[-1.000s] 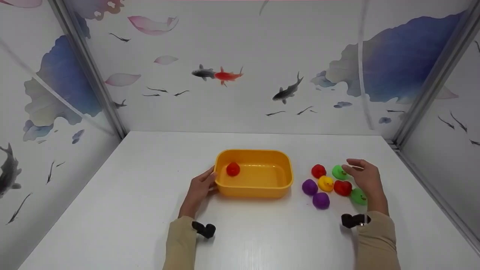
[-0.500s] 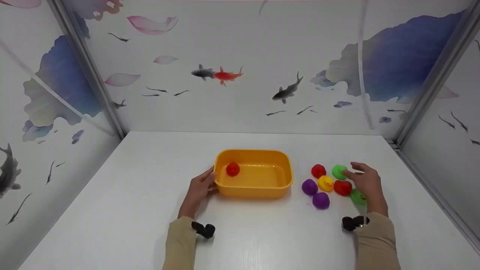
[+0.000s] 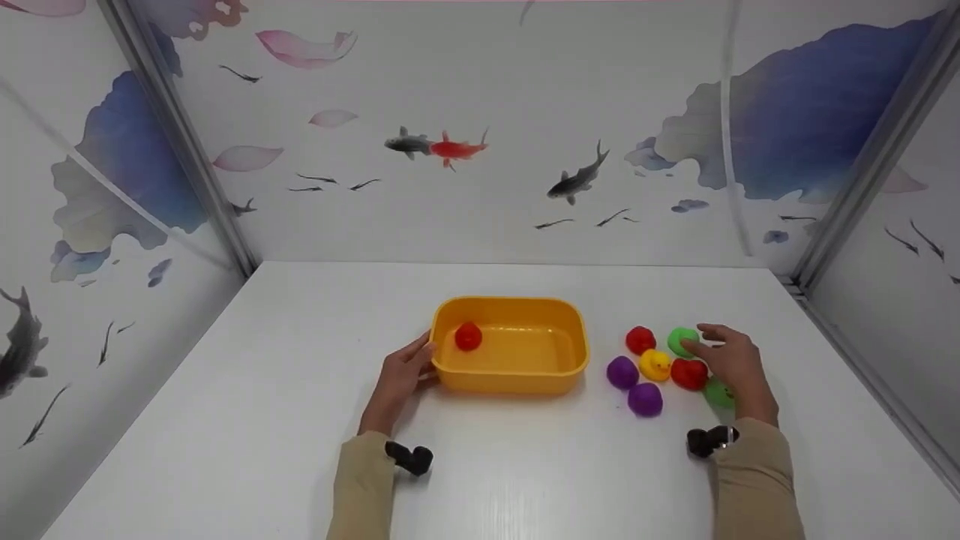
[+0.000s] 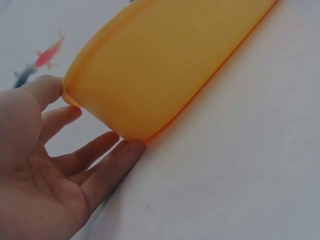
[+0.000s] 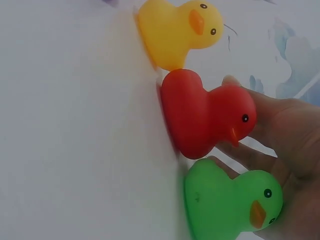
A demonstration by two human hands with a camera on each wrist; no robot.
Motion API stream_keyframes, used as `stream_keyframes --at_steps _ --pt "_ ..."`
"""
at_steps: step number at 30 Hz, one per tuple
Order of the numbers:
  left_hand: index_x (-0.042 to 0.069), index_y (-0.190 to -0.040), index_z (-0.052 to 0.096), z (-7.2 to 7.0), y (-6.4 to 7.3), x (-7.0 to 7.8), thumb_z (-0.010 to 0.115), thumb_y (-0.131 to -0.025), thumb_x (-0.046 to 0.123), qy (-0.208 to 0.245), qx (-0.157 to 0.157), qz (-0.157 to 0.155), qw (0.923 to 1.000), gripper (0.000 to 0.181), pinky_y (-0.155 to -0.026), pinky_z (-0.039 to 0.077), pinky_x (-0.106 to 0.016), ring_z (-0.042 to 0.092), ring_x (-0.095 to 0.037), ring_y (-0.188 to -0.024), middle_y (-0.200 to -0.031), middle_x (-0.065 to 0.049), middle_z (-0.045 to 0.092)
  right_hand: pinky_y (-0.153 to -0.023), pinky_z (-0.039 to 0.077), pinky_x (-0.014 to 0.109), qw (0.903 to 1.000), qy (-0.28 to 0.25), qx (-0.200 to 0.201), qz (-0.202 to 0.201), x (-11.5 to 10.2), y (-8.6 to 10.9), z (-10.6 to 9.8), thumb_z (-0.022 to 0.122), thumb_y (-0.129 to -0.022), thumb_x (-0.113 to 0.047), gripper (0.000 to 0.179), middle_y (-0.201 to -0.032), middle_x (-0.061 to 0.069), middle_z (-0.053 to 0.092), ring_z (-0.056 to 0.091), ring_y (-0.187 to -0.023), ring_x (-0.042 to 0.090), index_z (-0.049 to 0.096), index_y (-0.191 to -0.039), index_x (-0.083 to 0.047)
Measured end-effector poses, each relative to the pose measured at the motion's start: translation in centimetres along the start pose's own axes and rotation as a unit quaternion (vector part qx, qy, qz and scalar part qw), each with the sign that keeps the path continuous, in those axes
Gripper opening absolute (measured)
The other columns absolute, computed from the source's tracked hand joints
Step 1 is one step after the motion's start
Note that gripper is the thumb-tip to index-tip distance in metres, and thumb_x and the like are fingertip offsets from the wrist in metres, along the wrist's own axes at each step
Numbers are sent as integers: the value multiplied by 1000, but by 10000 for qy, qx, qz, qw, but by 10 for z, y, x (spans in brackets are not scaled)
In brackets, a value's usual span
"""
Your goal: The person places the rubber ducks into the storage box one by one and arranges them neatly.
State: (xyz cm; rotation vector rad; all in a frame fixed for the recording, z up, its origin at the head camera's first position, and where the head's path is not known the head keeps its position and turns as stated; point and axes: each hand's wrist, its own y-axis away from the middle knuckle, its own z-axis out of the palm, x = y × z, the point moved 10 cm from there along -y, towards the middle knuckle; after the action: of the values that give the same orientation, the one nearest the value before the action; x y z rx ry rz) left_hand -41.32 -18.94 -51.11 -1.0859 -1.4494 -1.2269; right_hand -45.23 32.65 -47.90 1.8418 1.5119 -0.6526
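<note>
My left hand [image 3: 403, 379] holds the left end of a yellow plastic basin [image 3: 510, 384], with the thumb at the rim and the fingers [image 4: 117, 167] against the outer wall. A red rubber duck [image 3: 468, 337] lies inside. On the right my right hand [image 3: 735, 364] is at the far green rubber duck [image 3: 681, 341], its thumb appearing to touch it; the grip is partly hidden. Close to this hand are a red duck [image 5: 187, 112], a nearer green duck [image 5: 212, 200] and a yellow duck [image 5: 170, 30].
Another red toy [image 3: 640, 340] sits at the back of the group, beside the yellow duck. Two purple round toys [image 3: 622, 373] lie at the group's left side, between it and the basin. Printed walls [image 3: 480, 232] enclose the white table [image 3: 247, 420] at back and sides.
My right thumb has moved a little left onto the far green duck and now covers its face. My left hand and the basin stay in place.
</note>
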Motion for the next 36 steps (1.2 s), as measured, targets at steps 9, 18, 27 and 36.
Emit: stream_keyframes --at_steps 9,18,27,36 --pt "28 -148 49 0 0 1 55 -103 34 -6 -23 -5 10000 46 -95 58 -31 65 -19 -102 -139 -9 63 -115 38 59 9998 164 -64 -34 0 -4 1 58 -100 -44 73 -159 28 31 32 -142 48 31 -157 -7" --pt "29 -149 48 0 -1 -2 56 -103 36 -63 11 -81 9999 48 -93 59 -31 66 -19 -103 -140 -9 62 -113 42 57 9995 180 -269 -11 0 -2 5 58 -101 -42 71 -159 28 31 38 -138 47 30 -157 -9" --pt "23 -148 50 1 0 3 57 -103 31 139 -50 142 9998 47 -91 60 -33 68 -16 -99 -143 -14 60 -110 45 55 9995 200 -183 -159 -5 -2 3 58 -101 -39 66 -157 28 35 43 -134 45 37 -154 -5" --pt "25 -147 51 0 -1 1 58 -102 31 125 32 -11 9999 46 -91 60 -32 67 -17 -99 -143 -10 60 -114 39 59 9998 171 31 -39 -11 -4 -3 59 -100 -42 68 -157 27 35 37 -138 47 39 -152 -4"
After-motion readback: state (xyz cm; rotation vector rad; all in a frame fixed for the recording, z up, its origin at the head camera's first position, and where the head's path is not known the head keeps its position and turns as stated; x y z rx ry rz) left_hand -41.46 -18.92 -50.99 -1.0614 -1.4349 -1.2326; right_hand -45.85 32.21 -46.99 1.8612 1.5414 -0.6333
